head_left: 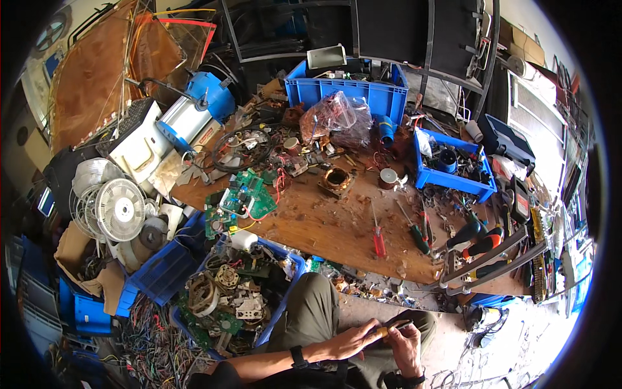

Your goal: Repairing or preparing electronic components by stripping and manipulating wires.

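We record one left hand at five o'clock, forearm lying toward three o'clock, fingers clamped on a small slim object; one right hand, raised toward twelve o'clock, fingertips pinched on its far end. Object: five o'clock, above olive trousers; yellow-tan body, darker end, finer detail too small to tell.
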The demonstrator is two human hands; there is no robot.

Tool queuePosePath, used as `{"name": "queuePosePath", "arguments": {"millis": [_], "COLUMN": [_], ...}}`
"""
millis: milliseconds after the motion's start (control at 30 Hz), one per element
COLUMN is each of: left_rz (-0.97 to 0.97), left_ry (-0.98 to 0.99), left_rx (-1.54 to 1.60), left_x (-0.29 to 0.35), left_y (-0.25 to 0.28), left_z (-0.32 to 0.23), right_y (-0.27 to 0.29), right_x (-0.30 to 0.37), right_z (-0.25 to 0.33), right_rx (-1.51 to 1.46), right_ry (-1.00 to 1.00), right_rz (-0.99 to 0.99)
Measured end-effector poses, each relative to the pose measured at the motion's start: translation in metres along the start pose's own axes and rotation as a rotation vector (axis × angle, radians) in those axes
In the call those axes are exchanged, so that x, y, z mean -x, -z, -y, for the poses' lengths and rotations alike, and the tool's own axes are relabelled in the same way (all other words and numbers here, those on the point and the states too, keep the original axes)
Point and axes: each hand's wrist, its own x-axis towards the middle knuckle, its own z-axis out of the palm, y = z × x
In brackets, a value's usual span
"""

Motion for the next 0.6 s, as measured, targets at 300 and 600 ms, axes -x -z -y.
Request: {"name": "queuePosePath", "arguments": {"millis": [300, 600], "left_rz": [-0.087, -0.204], "left_ry": [-0.262, -0.589], "left_rx": [-0.125, -0.711], "left_x": [-0.005, -0.001], "left_y": [-0.006, 0.002], "left_z": [0.009, 0.022], "right_y": [0.000, -0.015], "right_x": [0.002, 0.013], "right_z": [-0.009, 0.016], "right_rx": [-0.120, 0.226], "right_ry": [0.001, -0.003], "right_rz": [-0.028, 0.052]}}
